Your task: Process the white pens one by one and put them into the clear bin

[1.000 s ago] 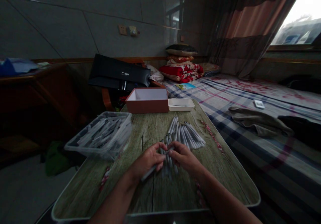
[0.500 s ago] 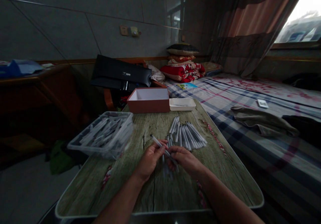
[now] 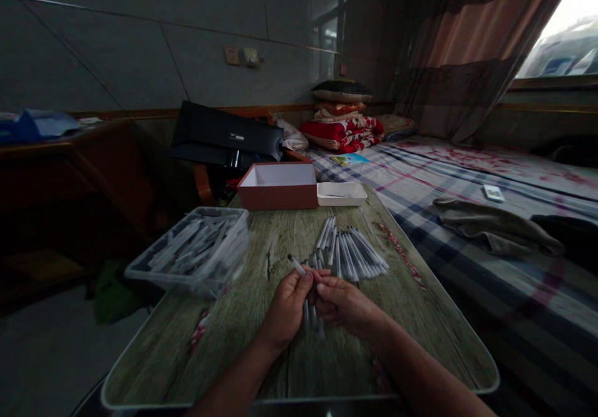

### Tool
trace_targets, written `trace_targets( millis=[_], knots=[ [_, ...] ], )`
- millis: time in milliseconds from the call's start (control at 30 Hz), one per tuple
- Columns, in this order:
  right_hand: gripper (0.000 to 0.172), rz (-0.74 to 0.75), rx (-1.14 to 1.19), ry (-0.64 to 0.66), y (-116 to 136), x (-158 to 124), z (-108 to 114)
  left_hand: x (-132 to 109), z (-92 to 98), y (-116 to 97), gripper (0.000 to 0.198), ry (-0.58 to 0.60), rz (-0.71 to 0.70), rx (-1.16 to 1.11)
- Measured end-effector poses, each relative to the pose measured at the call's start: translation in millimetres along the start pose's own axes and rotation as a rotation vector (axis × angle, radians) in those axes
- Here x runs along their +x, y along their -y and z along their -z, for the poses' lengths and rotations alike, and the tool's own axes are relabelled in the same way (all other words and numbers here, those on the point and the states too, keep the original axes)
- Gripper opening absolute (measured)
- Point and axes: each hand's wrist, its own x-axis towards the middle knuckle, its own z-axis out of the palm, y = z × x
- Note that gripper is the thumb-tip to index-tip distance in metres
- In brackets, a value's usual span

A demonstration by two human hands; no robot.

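Observation:
A slim clear-barrelled pen (image 3: 297, 265) with a dark end is pinched in my left hand (image 3: 290, 301), over the middle of the table. Its dark end points up and away to the left, while the rest is hidden by my fingers. Against those fingers rests my right hand (image 3: 343, 301), its thumb and fingers closed; what they grip, if anything, is hidden. Beneath the hands a few pens (image 3: 320, 326) lie on the tabletop, partly covered. Just beyond my right hand, several similar pens (image 3: 355, 255) lie side by side in a fanned row.
On the table (image 3: 224, 367), a clear plastic bin (image 3: 187, 275) full of pens stands at left. A reddish-brown box (image 3: 278, 197) and a small white tray (image 3: 342, 202) holding something thin sit at the far edge. A bed (image 3: 420, 180) borders the right side.
My right hand has turned and closed up against the left fingers. The pen has shifted slightly right, and its lower part, visible before, is now hidden by my hands.

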Motion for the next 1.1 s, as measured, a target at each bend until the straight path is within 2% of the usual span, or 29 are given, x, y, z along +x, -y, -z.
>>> trace_targets(
  millis=[267, 467, 800, 967, 1033, 1100],
  knots=[
    [0.034, -0.014, -0.039, -0.04, 2.8, 0.5, -0.6, 0.5, -1.7, 0.4, 0.028, -0.005, -0.036, -0.031],
    [0.031, -0.016, -0.038, -0.068, 3.9, 2.0, 2.2, 8.6, -5.4, 0.6, 0.025, -0.087, -0.013, -0.113],
    [0.046, 0.046, -0.243, -0.178, -1.0, 1.4, -10.9, 9.3, -6.1, -0.6, 0.026, -0.124, 0.006, -0.166],
    [0.044, 0.056, -0.319, -0.171, -2.7, 1.4, -5.7, 12.3, -1.7, -0.9, 0.028, -0.141, -0.028, -0.105],
    [0.045, 0.023, -0.337, -0.208, 1.4, -0.5, -2.3, 14.5, 3.5, 1.5, 0.029, -0.167, -0.051, -0.069],
    [0.043, 0.032, -0.368, -0.302, 5.4, -2.1, 1.9, 16.9, 9.4, 4.1, 0.028, -0.166, -0.041, -0.031]
  ],
)
